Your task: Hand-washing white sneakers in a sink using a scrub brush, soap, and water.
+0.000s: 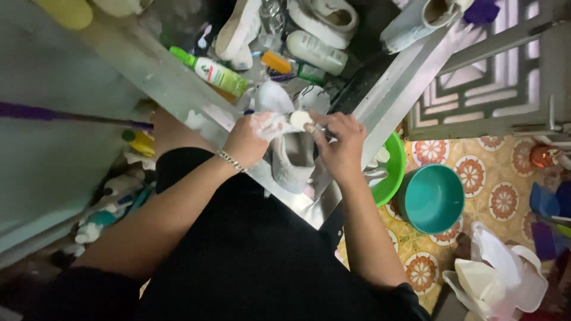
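Over the steel sink [380,113]: my left hand [247,139] grips a soapy grey shoe [291,160].
Right hand [340,142]: my fingers clamp a small round brush [300,120].

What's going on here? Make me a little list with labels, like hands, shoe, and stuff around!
left hand: soapy, grips the grey shoe; a bracelet on the wrist
right hand: holds a small brush against the shoe
where: over a metal sink
in the sink: white shoes, a green-capped bottle, a white bottle
on the floor: a green basin, a teal bucket, white plastic bags
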